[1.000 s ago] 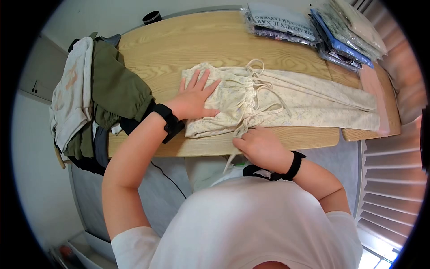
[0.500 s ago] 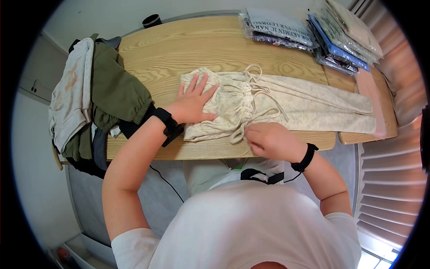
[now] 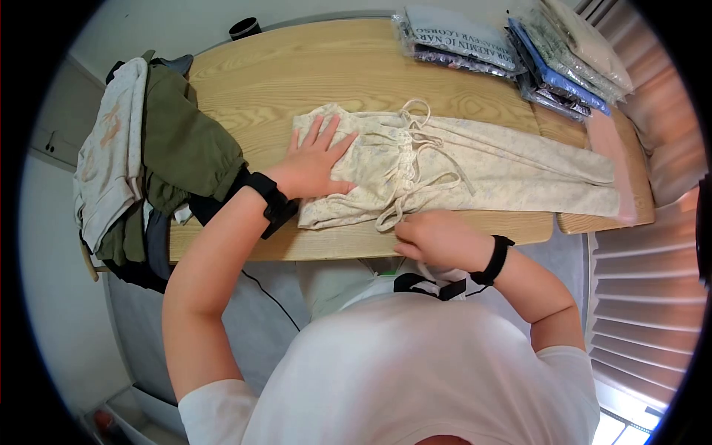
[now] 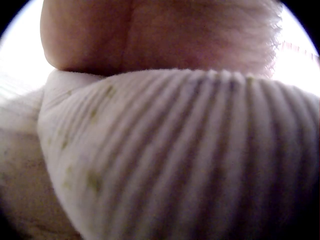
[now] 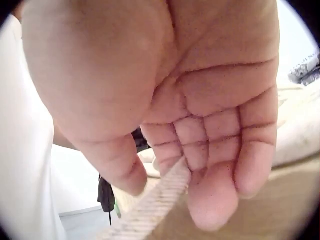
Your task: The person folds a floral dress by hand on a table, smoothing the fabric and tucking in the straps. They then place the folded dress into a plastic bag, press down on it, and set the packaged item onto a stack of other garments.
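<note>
A pale cream floral garment (image 3: 512, 170) lies folded on the table, its gathered, lace-trimmed band and thin looped ties (image 3: 443, 180) near the middle. My left hand (image 3: 315, 165) rests flat on the garment's left part, fingers spread. The left wrist view shows ribbed cloth (image 4: 175, 160) bunched right below the skin. At the table's front edge, my right hand (image 3: 445, 241) has its fingers curled around a narrow tie (image 5: 155, 200). That strip runs out from between the fingers toward the lower left of the right wrist view.
Left of the garment, an olive garment (image 3: 185, 133) and a light grey one (image 3: 111, 148) are heaped with darker clothes. Bagged folded clothes (image 3: 460, 41) are piled at the back right, next to a second stack (image 3: 571, 59). A black cylinder (image 3: 245, 29) stands at the back edge.
My right hand moved right along the front edge, then slightly back left and toward the body. The tie's hanging part shifted right with it. My left hand stayed spread on the cloth.
</note>
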`<state>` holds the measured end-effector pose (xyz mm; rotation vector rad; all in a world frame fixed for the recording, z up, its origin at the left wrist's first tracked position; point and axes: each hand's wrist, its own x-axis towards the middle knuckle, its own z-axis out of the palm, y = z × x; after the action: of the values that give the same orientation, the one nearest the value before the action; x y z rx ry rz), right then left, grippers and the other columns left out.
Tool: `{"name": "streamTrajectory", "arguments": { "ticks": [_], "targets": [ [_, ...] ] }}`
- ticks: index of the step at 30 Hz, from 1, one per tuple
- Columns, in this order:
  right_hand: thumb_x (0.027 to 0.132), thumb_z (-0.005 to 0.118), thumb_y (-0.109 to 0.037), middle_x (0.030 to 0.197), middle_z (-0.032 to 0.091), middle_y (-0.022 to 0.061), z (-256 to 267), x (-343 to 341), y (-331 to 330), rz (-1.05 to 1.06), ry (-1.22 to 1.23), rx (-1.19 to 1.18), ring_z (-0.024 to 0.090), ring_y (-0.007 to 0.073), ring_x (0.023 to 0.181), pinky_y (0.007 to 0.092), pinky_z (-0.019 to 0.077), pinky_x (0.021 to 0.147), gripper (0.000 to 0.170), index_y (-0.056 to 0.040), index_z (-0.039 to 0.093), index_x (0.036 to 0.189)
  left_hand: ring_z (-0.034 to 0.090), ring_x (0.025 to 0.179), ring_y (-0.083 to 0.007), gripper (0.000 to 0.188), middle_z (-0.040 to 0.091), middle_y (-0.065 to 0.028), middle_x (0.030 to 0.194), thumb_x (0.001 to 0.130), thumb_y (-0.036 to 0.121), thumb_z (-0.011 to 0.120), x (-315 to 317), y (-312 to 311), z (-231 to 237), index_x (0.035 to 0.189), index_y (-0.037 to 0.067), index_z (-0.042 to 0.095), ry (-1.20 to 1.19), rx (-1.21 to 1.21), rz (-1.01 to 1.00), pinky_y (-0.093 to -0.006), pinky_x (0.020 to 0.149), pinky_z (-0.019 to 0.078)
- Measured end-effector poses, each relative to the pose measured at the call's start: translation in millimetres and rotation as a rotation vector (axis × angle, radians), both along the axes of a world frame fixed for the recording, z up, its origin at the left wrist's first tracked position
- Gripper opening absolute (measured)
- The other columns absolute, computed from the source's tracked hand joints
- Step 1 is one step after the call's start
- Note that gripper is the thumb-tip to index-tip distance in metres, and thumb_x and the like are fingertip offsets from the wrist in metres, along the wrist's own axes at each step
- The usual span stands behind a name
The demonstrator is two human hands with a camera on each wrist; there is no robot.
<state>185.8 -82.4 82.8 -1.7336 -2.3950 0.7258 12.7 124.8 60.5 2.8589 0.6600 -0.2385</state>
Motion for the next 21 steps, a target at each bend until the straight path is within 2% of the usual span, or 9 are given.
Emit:
{"name": "streamTrajectory", "arguments": {
  "ticks": [4, 6, 9, 12, 14, 16, 18, 20, 21],
  "targets": [
    [0.07, 0.057, -0.005, 0.078, 0.06, 0.0147, 21.7, 38.4, 3.1, -0.031, -0.032, 0.233, 0.06, 0.0347, 0.078, 0.044, 0.0472, 0.068, 0.01, -0.0033, 0.059, 0.08, -0.005, 0.14, -0.0383, 0.09, 0.0, -0.0182, 0.152, 0.077, 0.054, 0.062, -0.2, -0.8, -0.9, 0.147, 0.024, 0.015, 0.02, -0.015, 0.012, -0.0605, 0.107, 0.0069],
    [0.072, 0.058, -0.004, 0.08, 0.062, 0.0144, 20.6, 66.1, 17.4, -0.047, 0.009, 0.27, 0.06, 0.0337, 0.079, 0.0413, 0.0482, 0.069, 0.011, -0.0036, 0.064, 0.082, -0.005, 0.14, -0.0384, 0.09, 0.0, -0.0185, 0.152, 0.077, 0.054, 0.062, -0.9, -0.5, -1.0, 0.147, 0.023, 0.014, 0.016, -0.012, 0.008, -0.0604, 0.107, 0.0069],
    [0.075, 0.06, 0.0, 0.083, 0.065, 0.0126, 12.9, 86.7, 43.7, -0.206, 0.158, 0.0, 0.061, 0.0248, 0.078, 0.0303, 0.0483, 0.072, 0.015, -0.0022, 0.068, 0.087, -0.004, 0.14, -0.0386, 0.089, 0.0, -0.0186, 0.152, 0.077, 0.054, 0.061, 1.3, -3.0, 1.4, 0.147, 0.023, 0.015, 0.013, -0.011, 0.005, -0.0607, 0.107, 0.0076],
    [0.074, 0.06, 0.001, 0.082, 0.064, 0.0128, 4.6, 97.9, 62.5, -0.266, 0.308, -0.161, 0.061, 0.0245, 0.077, 0.0296, 0.0478, 0.072, 0.015, -0.0024, 0.068, 0.087, -0.004, 0.14, -0.0389, 0.089, 0.0, -0.0186, 0.152, 0.078, 0.054, 0.061, 1.4, -3.8, 4.5, 0.147, 0.022, 0.015, 0.058, 0.02, 0.021, -0.061, 0.107, 0.0084],
    [0.075, 0.06, -0.001, 0.079, 0.063, 0.0119, 10.0, 100.3, 72.5, -0.285, 0.287, -0.154, 0.06, 0.024, 0.075, 0.0301, 0.0473, 0.07, 0.013, -0.0023, 0.068, 0.086, -0.003, 0.14, -0.0391, 0.089, 0.0, -0.0185, 0.152, 0.078, 0.054, 0.06, 0.9, -4.2, 3.7, 0.147, 0.022, 0.015, 0.048, 0.02, 0.019, -0.0613, 0.107, 0.0089],
    [0.075, 0.057, -0.003, 0.074, 0.064, 0.0141, 24.2, 99.2, 78.7, -0.218, 0.101, -0.038, 0.059, 0.0238, 0.068, 0.0313, 0.0471, 0.065, 0.014, -0.0023, 0.068, 0.084, -0.004, 0.14, -0.039, 0.089, 0.0, -0.0185, 0.152, 0.078, 0.055, 0.06, 0.5, -3.8, 3.8, 0.147, 0.022, 0.015, 0.048, 0.018, 0.022, -0.0614, 0.107, 0.0087],
    [0.074, 0.058, -0.003, 0.083, 0.065, 0.0144, 27.8, 98.9, 85.0, -0.232, 0.046, 0.007, 0.061, 0.0254, 0.074, 0.0324, 0.0476, 0.067, 0.018, -0.0037, 0.067, 0.09, -0.004, 0.14, -0.039, 0.09, 0.0, -0.0185, 0.152, 0.078, 0.055, 0.06, 0.4, -4.2, 4.7, 0.147, 0.022, 0.014, 0.047, 0.013, 0.018, -0.0615, 0.107, 0.0085],
    [0.071, 0.061, -0.001, 0.105, 0.058, 0.0125, 22.8, 90.2, 95.8, -0.334, -0.043, 0.253, 0.055, 0.0299, 0.099, 0.0366, 0.0439, 0.083, 0.029, -0.0081, 0.063, 0.099, -0.004, 0.14, -0.0388, 0.09, 0.0, -0.0184, 0.152, 0.078, 0.056, 0.06, 1.7, -4.6, 5.4, 0.147, 0.022, 0.014, 0.059, 0.003, 0.026, -0.0609, 0.107, 0.0077],
    [0.071, 0.061, -0.001, 0.105, 0.058, 0.0125, 16.5, 87.9, 100.2, -0.34, -0.043, 0.256, 0.055, 0.0299, 0.099, 0.0366, 0.0439, 0.083, 0.029, -0.0081, 0.063, 0.099, -0.004, 0.14, -0.0388, 0.09, 0.0, -0.0184, 0.152, 0.078, 0.056, 0.06, 2.0, -4.2, 4.5, 0.147, 0.022, 0.014, 0.058, 0.006, 0.02, -0.0609, 0.107, 0.0077]
  ]
}}
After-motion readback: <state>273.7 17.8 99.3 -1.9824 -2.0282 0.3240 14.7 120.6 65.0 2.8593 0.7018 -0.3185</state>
